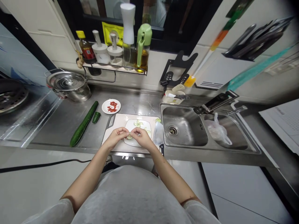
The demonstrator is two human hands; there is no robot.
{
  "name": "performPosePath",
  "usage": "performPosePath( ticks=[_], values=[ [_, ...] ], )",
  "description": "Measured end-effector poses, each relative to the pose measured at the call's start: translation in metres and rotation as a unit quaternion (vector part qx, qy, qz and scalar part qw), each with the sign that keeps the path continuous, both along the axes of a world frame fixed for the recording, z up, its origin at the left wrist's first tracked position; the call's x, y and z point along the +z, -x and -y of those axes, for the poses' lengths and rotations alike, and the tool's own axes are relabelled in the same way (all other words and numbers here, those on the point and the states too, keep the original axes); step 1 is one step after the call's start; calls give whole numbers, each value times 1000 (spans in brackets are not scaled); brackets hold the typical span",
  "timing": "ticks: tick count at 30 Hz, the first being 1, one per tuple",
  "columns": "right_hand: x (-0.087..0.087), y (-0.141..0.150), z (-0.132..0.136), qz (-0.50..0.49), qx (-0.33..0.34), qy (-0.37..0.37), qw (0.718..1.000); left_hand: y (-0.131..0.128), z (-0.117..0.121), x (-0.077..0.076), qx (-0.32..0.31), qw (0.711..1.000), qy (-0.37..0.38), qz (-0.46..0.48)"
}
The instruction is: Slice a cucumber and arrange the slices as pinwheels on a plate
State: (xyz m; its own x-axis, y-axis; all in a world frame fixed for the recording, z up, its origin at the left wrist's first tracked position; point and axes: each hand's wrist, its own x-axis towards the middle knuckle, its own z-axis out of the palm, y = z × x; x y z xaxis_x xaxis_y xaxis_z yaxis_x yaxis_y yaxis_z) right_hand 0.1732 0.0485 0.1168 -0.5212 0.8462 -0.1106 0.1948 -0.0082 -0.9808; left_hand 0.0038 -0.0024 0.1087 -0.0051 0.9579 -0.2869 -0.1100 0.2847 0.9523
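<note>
The left hand (118,137) and right hand (140,137), fingers closed, pinch a thin slice (129,136) between them over a square plate (131,144); its tilt is unclear. The plate holds more slices (138,123). Leftward, a cucumber (84,123) slants away to the right; a round dish (105,106) holds red pieces (113,106).

We look from head height, forward and steeply down, over our grey T-shirt (126,196) at bottom centre. The wide view sets our left hand (118,136) and right hand (140,137) mid-frame, the double-bowl sink (187,130) right of centre, the black-framed window (177,42) farther off, at the top.
</note>
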Motion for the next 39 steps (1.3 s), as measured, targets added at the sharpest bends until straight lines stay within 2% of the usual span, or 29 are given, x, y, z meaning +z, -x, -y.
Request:
performPosePath(
  ticks=[4, 9, 14, 19, 25, 30, 39],
  values=[
    [1, -2, -1, -12, -18, 63, 998, -2, 1, -3, 7, 1000, -11, -15],
    [1, -5, -1, 2, -27, 159, 987, -4, 0, -7, 11, 994, -58, -88],
    [-4, -8, -1, -14, -35, 213, 976, -10, 1, -6, 9, 989, -74, -126],
    [-6, -11, -1, -6, -52, 235, 971, -21, -2, -10, 56, 994, -51, -75],
    [-16, -15, -2, 11, -61, 245, 968, -31, -8, -26, 93, 995, -15, -34],
    [-26, -20, -2, 19, -69, 257, 964, -37, -11, -36, 89, 995, -25, -36],
    [-34, -23, -3, 11, -75, 297, 952, -43, -11, -47, 94, 991, -71, -61]
  ],
)
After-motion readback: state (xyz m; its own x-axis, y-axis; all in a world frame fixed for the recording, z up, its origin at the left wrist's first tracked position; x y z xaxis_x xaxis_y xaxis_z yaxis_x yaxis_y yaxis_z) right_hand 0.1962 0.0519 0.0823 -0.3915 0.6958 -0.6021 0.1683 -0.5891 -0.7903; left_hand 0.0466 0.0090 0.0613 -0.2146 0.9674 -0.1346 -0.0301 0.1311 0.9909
